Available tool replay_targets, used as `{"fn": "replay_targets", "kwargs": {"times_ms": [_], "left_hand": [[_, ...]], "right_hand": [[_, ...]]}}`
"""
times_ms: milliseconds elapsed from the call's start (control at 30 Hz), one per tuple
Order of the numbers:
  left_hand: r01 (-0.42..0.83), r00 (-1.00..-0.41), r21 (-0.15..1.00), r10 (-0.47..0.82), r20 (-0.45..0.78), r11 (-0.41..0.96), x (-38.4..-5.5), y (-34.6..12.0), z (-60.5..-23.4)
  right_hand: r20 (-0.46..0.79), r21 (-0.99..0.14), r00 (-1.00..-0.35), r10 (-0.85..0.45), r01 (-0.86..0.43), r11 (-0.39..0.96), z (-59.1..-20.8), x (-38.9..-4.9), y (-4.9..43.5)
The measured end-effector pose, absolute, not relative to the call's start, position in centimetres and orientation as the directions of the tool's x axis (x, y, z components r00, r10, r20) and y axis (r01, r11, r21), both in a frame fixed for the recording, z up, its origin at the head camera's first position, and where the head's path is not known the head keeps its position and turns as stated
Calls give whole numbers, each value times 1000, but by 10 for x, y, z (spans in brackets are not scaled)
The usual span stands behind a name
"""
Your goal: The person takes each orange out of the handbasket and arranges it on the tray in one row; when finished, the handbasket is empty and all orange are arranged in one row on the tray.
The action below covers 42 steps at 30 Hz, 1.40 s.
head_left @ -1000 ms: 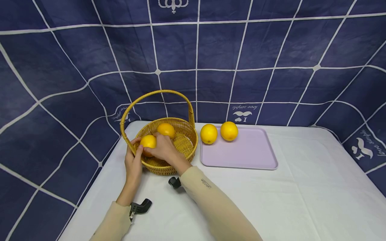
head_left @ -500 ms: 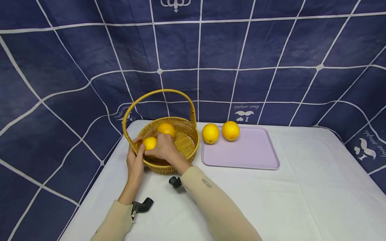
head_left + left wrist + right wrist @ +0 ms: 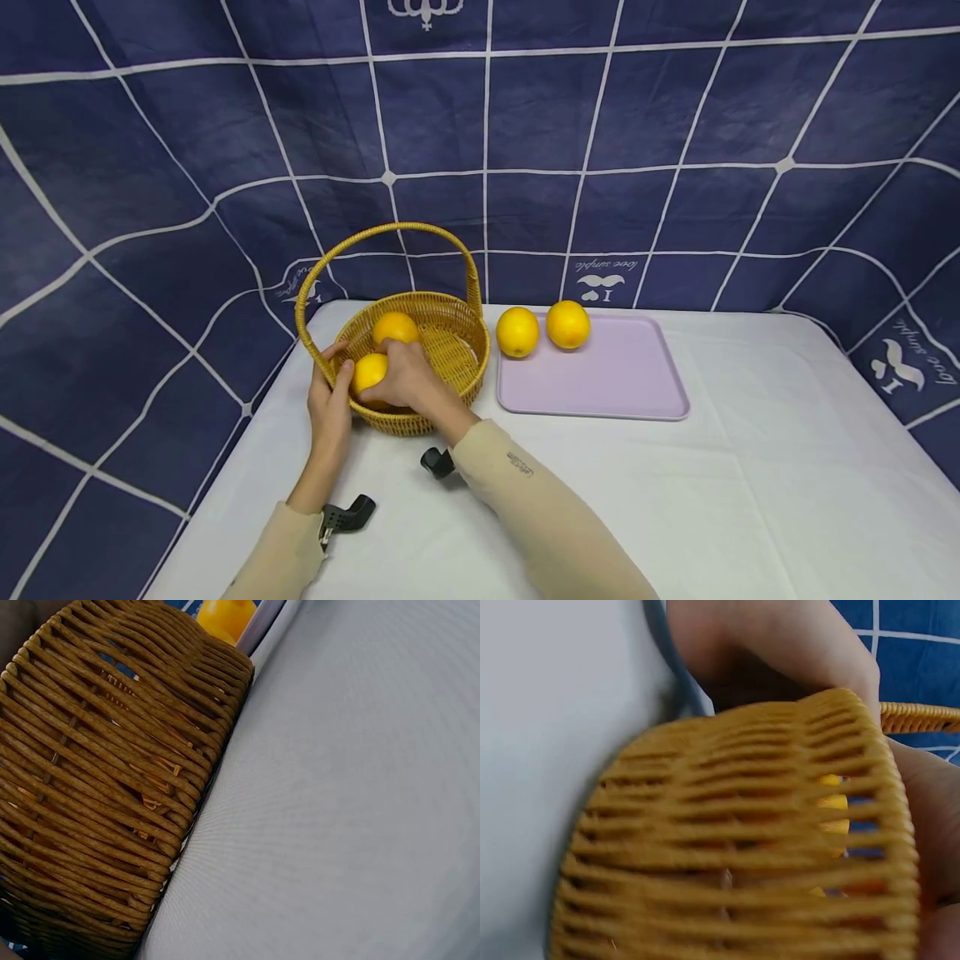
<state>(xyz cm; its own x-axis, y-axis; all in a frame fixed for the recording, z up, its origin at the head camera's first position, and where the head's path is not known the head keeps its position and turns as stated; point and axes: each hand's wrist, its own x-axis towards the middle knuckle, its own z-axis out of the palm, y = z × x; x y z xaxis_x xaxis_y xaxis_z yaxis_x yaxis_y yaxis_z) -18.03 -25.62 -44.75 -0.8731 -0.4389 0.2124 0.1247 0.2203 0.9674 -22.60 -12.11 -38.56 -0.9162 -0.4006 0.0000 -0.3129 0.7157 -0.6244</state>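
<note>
Fingers (image 3: 395, 352) grip an orange (image 3: 367, 373) inside a basket (image 3: 408, 424).

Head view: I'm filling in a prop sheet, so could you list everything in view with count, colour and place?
Wicker basket: one, golden brown, left part of table
Basket oranges: at least two, yellow-orange, inside, partly hidden by a hand
Tray: one, pale purple, right of basket
Tray oranges: two, yellow-orange, far left of tray
Table covering: one, white, under everything
Patterned cloth: dark blue with white lines, behind and beside table
Wrist devices: two, black, one by each wrist
Sleeves: two, beige, on forearms
Left hand: one, gripping basket's left rim
Right hand: one, inside basket, holding the nearer orange
</note>
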Motion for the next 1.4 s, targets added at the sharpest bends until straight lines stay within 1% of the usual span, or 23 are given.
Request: {"fn": "replay_targets", "kwargs": {"times_ms": [167,367,567,700,800,900,1133,1400], "left_hand": [[132,-861,962,-453,232,240,-186,-263,-461],[136,-859,963,-456,232,233,-188,-265,-463],[126,-859,964,-460,224,235,-186,-267,-462],[130,-862,964,-453,225,231,-186,-267,-463],[133,-864,965,-450,224,226,-187,-267,-464],[132,-865,965,-450,223,225,-186,-265,-461],[140,-864,955,-439,246,261,-189,-265,-463],[134,-862,960,-449,235,245,-190,-265,-465]], "right_hand": [[70,-617,-917,-392,-349,705,-378,-223,-108],[174,-657,-885,-432,-431,618,-373,-216,-78],[252,-698,-871,-421,-465,545,-365,-208,-44],[272,-713,-881,-387,-455,534,-358,-207,-20],[258,-719,-901,-348,-420,554,-353,-207,-1],[271,-712,-909,-318,-411,569,-351,-209,19],[269,-720,-936,-226,-352,598,-351,-214,64],[323,-729,-937,-136,-338,596,-349,-231,99]]}}
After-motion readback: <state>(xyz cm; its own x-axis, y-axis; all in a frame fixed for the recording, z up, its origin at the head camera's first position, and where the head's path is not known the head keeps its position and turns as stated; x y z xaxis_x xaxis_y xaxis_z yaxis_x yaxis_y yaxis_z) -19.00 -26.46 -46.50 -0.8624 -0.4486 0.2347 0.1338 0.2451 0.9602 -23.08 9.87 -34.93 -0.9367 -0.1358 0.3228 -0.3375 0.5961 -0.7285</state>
